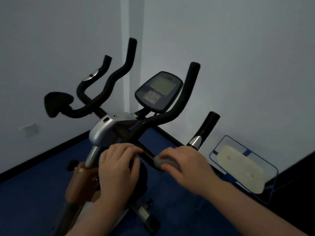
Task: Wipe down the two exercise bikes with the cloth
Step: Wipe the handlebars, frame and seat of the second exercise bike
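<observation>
- The right hand (pixel 185 163) holds a small grey cloth (pixel 166 162), fingers curled around it, pressing it on a black handlebar (pixel 146 151) of the exercise bike (pixel 109 128).
- The left hand (pixel 117 166) rests on the same bar, fingers bent over it (grip unclear).
- The console (pixel 158 91) stands above them.
- A blue wire basket (pixel 245 167) stands on the blue floor (pixel 34 193), at the right.
</observation>
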A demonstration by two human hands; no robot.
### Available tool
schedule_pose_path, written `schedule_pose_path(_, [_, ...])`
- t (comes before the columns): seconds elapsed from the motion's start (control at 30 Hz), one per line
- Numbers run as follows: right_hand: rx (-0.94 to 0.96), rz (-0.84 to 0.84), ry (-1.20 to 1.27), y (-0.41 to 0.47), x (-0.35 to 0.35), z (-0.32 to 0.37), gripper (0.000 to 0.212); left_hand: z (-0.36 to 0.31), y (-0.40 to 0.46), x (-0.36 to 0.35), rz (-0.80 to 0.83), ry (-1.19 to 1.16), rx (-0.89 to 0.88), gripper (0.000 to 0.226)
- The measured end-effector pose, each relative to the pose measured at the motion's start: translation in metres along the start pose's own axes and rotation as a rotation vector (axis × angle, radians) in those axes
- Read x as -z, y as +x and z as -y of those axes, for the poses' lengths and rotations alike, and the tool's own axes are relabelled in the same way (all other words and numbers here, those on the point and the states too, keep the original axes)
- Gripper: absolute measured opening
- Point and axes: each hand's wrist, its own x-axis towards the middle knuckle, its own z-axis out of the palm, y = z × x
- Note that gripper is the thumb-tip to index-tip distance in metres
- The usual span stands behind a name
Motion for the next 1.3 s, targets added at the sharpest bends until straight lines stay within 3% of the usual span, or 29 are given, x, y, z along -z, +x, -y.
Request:
schedule_pose_path(0.07, [0.020,0.102,0.039,-0.001,0.015,-0.013,0.022,0.001,-0.006,0.002,-0.039,0.052,0.096,0.018])
schedule_pose_path(0.2, [0.023,0.093,0.170,0.017,0.014,-0.006,0.018,0.001,-0.005,0.001,-0.094,0.061,0.238,0.015])
schedule_pose_path(0.37, [-0.023,-0.001,0.156,0.069,-0.019,0.023,0.018,0.002,-0.005,0.001,-0.083,0.071,0.265,0.016])
schedule_pose_path(0.57, [-0.134,0.140,0.130,0.055,-0.005,0.003,0.023,0.001,-0.006,0.004,-0.060,0.047,0.275,0.014])
schedule_pose_path(0.8, [-0.140,-0.046,0.138,0.081,-0.028,0.031,0.017,0.001,-0.005,0.004,-0.063,0.052,0.289,0.015])
schedule_pose_path(1.03, [-0.185,0.102,0.124,0.056,-0.007,0.003,0.019,0.002,-0.005,0.005,-0.074,-0.009,0.258,0.014])
schedule_pose_path(1.2, [-0.225,-0.071,0.174,0.071,-0.029,0.028,0.016,0.003,-0.006,0.004,-0.080,-0.001,0.245,0.017])
schedule_pose_path(1.3, [-0.009,-0.228,0.094,0.038,-0.037,0.035,0.016,0.002,-0.007,0.006,-0.066,-0.003,0.218,0.017])
